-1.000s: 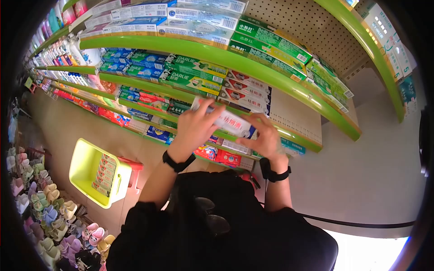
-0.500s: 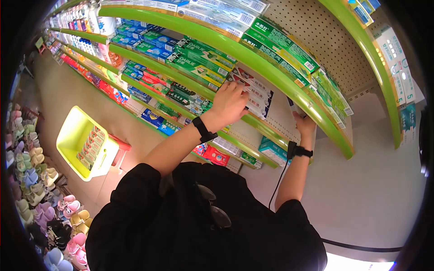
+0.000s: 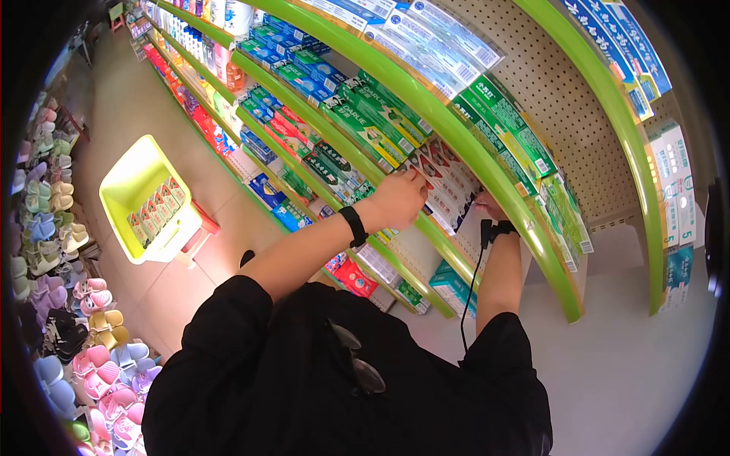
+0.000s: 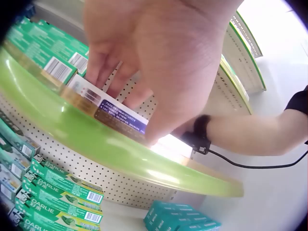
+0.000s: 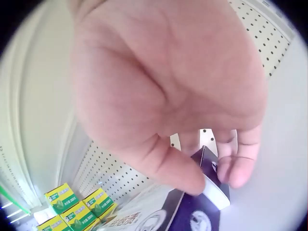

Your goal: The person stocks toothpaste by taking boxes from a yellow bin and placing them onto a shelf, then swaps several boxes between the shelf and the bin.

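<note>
White toothpaste boxes (image 3: 452, 178) with red and dark markings lie stacked on a middle shelf, beside green toothpaste boxes (image 3: 372, 114). My left hand (image 3: 399, 199) is at the left end of this stack. In the left wrist view its thumb rests at the front of a white toothpaste box (image 4: 120, 115) with a purple panel, the other fingers behind it. At the stack's right end, my right hand (image 3: 490, 204) is partly hidden by the shelf above. The right wrist view shows its thumb and fingers on either side of a toothpaste box's dark purple end (image 5: 199, 211).
Green shelf edges (image 3: 411, 76) curve above and below the hands. Teal boxes (image 3: 455, 285) sit lower right. A yellow-green bin (image 3: 181, 232) holding several toothpaste boxes rests on a red stool (image 3: 204, 220). Slippers (image 3: 95, 365) line the left side. A cable (image 3: 473, 292) hangs from the right wrist.
Both hands held a toothpaste box before the shelves. Then the left hand went to the stack and the right reached onto the shelf farther right. Now the right hand is against the stack's right end.
</note>
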A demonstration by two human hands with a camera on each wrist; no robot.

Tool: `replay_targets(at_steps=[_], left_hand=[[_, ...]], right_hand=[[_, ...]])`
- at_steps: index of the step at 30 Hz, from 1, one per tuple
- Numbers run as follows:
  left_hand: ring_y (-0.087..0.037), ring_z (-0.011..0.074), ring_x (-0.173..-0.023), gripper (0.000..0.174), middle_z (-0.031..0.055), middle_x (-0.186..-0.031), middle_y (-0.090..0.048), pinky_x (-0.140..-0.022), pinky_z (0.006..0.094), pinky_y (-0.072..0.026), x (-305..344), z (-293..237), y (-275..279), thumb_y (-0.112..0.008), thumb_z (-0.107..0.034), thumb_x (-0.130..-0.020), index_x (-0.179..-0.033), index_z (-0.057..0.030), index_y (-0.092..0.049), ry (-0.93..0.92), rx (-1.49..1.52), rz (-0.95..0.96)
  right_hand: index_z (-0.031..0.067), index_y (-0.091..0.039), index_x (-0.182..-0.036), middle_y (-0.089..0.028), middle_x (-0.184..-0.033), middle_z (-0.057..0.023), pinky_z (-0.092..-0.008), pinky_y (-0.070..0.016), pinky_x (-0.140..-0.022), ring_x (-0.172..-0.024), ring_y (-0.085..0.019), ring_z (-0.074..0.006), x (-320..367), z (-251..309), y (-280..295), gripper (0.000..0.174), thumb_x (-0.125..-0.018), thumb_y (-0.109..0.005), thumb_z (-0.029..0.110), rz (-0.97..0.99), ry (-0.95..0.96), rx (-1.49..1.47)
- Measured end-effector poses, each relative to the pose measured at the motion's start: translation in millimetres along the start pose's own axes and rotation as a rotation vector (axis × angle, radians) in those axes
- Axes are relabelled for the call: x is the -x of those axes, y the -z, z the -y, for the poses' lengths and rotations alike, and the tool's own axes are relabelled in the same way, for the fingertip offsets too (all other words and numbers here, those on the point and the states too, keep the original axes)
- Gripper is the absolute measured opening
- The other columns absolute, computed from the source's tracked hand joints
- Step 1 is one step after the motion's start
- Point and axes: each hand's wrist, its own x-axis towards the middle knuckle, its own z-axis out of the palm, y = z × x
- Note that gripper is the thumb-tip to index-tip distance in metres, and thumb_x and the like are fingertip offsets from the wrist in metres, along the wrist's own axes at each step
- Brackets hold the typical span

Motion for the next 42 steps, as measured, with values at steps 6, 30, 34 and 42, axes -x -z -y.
replay_targets(at_steps=[6,30,34,42], left_hand=[[-0.06,0.0333,-0.116,0.06,0.0155,-0.12,-0.062,-0.097,0.0443,-0.054,2,0,-6,-0.081,-0.037,-0.077,-0.123,0.0009,-0.069,0.01,0.019,-0.022],[-0.065,0.0306,-0.089,0.018,0.0088,-0.095,-0.067,-0.085,0.044,-0.0544,43,28,8,-0.077,-0.022,-0.086,-0.085,-0.0061,-0.069,-0.241,0.513,-0.442],[-0.063,0.0304,-0.067,0.03,0.0069,-0.067,-0.06,-0.071,0.0458,-0.0535,98,70,40,-0.077,-0.021,-0.088,-0.067,-0.0083,-0.06,-0.142,0.553,-0.26],[-0.055,0.0339,-0.05,0.044,0.0151,-0.056,-0.051,-0.051,0.0466,-0.0408,303,230,99,-0.072,-0.026,-0.095,-0.06,-0.0062,-0.057,0.644,0.517,-0.272]], right_hand=[[0.0113,-0.061,-0.138,-0.071,-0.113,-0.0171,-0.0475,-0.0563,-0.088,-0.102,-0.069,-0.0372,9,42,-52,0.063,-0.078,-0.07,-0.007,-0.221,0.403,0.727],[0.0095,-0.07,-0.13,-0.064,-0.13,-0.0162,-0.0544,-0.0533,-0.098,-0.121,-0.061,-0.0394,174,47,-184,0.048,-0.084,-0.08,0.019,-0.569,0.528,1.156],[0.0037,-0.072,-0.122,-0.066,-0.109,-0.016,-0.0471,-0.0539,-0.085,-0.099,-0.065,-0.0367,210,41,-249,0.039,-0.085,-0.08,0.009,-0.75,0.776,0.964],[-0.0017,-0.076,-0.112,-0.074,-0.083,-0.0144,-0.0344,-0.0563,-0.059,-0.071,-0.074,-0.0232,220,11,-446,0.023,-0.091,-0.077,0.005,-0.043,0.487,0.474]])
